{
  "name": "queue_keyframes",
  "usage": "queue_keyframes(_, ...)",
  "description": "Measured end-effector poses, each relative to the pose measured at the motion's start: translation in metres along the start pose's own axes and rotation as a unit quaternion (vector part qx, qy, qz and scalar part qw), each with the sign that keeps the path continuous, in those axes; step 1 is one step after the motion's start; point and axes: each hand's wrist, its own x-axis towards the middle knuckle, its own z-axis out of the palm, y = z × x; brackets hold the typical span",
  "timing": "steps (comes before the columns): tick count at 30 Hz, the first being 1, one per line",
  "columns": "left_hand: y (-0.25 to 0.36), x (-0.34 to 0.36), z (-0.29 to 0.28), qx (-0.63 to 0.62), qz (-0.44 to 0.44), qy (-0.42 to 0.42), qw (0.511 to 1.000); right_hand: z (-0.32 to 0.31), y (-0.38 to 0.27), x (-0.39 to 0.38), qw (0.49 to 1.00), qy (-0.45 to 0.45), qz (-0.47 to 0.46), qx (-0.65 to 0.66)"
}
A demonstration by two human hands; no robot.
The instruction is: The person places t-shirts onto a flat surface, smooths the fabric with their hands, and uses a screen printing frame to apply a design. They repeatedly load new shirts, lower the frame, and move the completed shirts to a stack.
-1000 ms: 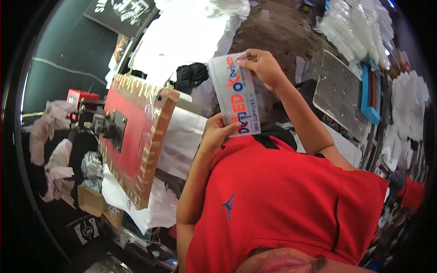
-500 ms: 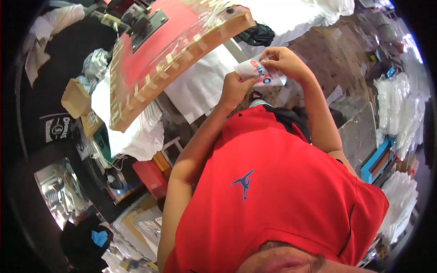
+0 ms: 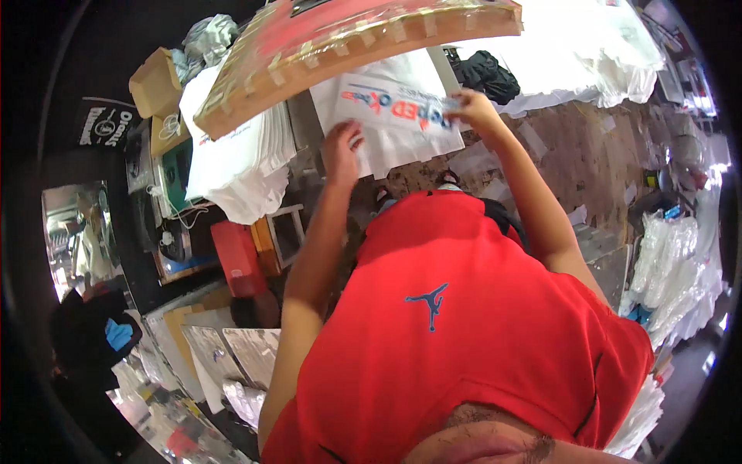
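My right hand (image 3: 475,112) pinches the right end of a thin white sheet with red and blue print (image 3: 398,110). Slightly blurred, my left hand (image 3: 342,151) is at the sheet's lower left, fingers curled but apart. I cannot make out whether it touches the sheet. The sheet is spread out over a white cloth (image 3: 386,158) that hangs toward me, partly under a wood-edged screen frame (image 3: 363,46) with red mesh and tape along its edge.
White cloths lie stacked (image 3: 239,174) left of the frame. Beside them are an open cardboard box (image 3: 154,85) and a red box (image 3: 236,259). A black plastic bundle (image 3: 488,77) sits beyond my right hand. Clear-wrapped packs (image 3: 665,255) stand at right. Scraps litter the floor (image 3: 556,155).
The sheet, small and bunched between both hands before, is now spread wide over the white cloth. My hands have moved apart, the left one leftward. The view has shifted.
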Motion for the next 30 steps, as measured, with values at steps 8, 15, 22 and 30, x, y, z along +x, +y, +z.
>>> queue_keyframes(8,0.012,0.095,-0.063,0.123,0.010,0.045,0.991,0.056,-0.058,0.121,0.973,0.146,-0.146,-0.103)
queue_keyframes(15,-0.018,0.023,0.009,0.531,0.441,-0.009,0.724,0.046,-0.034,0.146,0.962,0.149,-0.134,-0.187)
queue_keyframes(22,-0.024,0.019,0.016,0.647,0.398,-0.045,0.649,0.051,-0.043,0.149,0.959,0.131,-0.137,-0.210)
queue_keyframes(30,-0.029,0.020,0.016,0.665,0.377,-0.043,0.643,0.045,-0.042,0.146,0.964,0.116,-0.129,-0.199)
